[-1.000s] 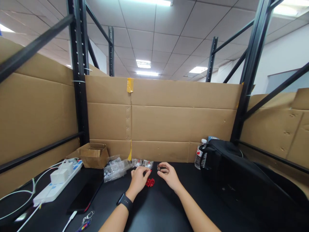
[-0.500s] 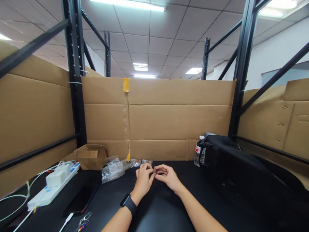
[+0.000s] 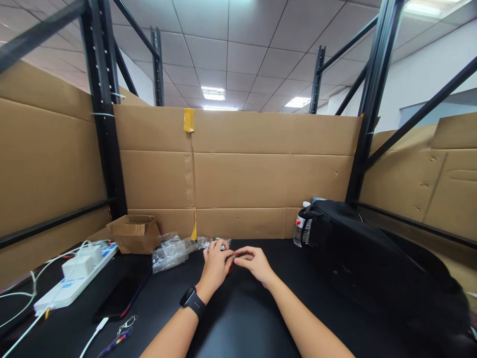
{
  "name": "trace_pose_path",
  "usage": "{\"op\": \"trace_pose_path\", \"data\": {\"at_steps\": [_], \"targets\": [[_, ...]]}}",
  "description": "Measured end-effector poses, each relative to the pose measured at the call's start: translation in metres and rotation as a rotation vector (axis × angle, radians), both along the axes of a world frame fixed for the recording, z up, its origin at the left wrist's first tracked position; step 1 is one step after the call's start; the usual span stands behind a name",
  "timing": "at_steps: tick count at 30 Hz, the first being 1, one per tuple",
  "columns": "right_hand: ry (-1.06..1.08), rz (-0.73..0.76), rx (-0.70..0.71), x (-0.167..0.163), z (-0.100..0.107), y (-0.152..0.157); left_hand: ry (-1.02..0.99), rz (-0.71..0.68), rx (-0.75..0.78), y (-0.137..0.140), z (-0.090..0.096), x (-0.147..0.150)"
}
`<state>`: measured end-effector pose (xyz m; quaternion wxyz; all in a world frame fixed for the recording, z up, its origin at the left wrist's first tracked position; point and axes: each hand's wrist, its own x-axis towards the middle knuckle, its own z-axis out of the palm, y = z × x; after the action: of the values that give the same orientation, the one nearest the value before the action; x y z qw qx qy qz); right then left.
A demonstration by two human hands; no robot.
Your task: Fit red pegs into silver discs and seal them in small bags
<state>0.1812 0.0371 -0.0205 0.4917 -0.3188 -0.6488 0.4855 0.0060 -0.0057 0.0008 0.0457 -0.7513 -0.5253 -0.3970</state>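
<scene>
Both hands meet over the middle of the black table (image 3: 238,318). My left hand (image 3: 216,261), with a dark watch (image 3: 193,302) on its wrist, has its thumb and fingers closed in a pinch. Opposite it, my right hand (image 3: 255,263) pinches at the same spot, fingertips nearly touching the left ones. Between them is a tiny item, too small to name. A bit of red (image 3: 230,269) shows under the left fingers. Just behind the left hand lie small clear plastic packets (image 3: 204,242).
To the left are crumpled clear plastic bags (image 3: 173,254), an open cardboard box (image 3: 134,233), a power strip (image 3: 63,293), a phone (image 3: 121,298) and a keychain (image 3: 124,328). A black bag (image 3: 372,278) and water bottle (image 3: 301,226) stand at right. A cardboard wall (image 3: 238,181) closes the back.
The view has tilted down and shifted slightly. Both hands stay together, and their fingertips have come closer. A bit of red now shows below the left fingers.
</scene>
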Motion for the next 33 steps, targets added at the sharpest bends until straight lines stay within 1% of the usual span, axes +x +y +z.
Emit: {"op": "trace_pose_path", "data": {"at_steps": [5,8,10,14,18,20,22,23,24,26,30,33], "targets": [[-0.062,-0.015,0.008,0.003,0.012,-0.005,-0.054,0.066,0.021,-0.002,0.003,0.002],[-0.100,0.043,-0.004,0.010,0.020,-0.006,-0.070,0.058,0.016,-0.002,0.005,0.003],[-0.107,0.073,0.030,0.015,0.023,-0.006,-0.079,0.035,0.011,-0.002,0.005,0.004],[-0.144,0.085,0.139,0.019,0.027,-0.007,-0.079,0.002,-0.007,-0.003,0.004,0.005],[-0.334,-0.019,0.323,0.021,0.027,-0.006,-0.070,-0.023,-0.024,-0.004,0.004,0.008],[-0.437,-0.069,0.401,0.023,0.025,-0.007,-0.117,0.029,-0.035,-0.006,0.004,0.010],[-0.512,-0.076,0.471,0.024,0.023,-0.008,-0.195,0.095,-0.062,-0.006,0.004,0.013],[-0.543,-0.070,0.507,0.024,0.022,-0.009,-0.219,0.106,-0.082,-0.006,0.003,0.014],[-0.567,-0.059,0.538,0.024,0.021,-0.009,-0.221,0.098,-0.106,-0.005,0.002,0.014],[-0.594,-0.046,0.577,0.024,0.021,-0.010,-0.162,0.041,-0.158,-0.004,-0.001,0.015],[-0.592,-0.084,0.603,0.027,0.022,-0.008,-0.031,-0.065,-0.264,-0.003,-0.007,0.014],[-0.620,-0.085,0.608,0.031,0.021,-0.003,0.001,-0.111,-0.282,-0.004,-0.007,0.013]]}}
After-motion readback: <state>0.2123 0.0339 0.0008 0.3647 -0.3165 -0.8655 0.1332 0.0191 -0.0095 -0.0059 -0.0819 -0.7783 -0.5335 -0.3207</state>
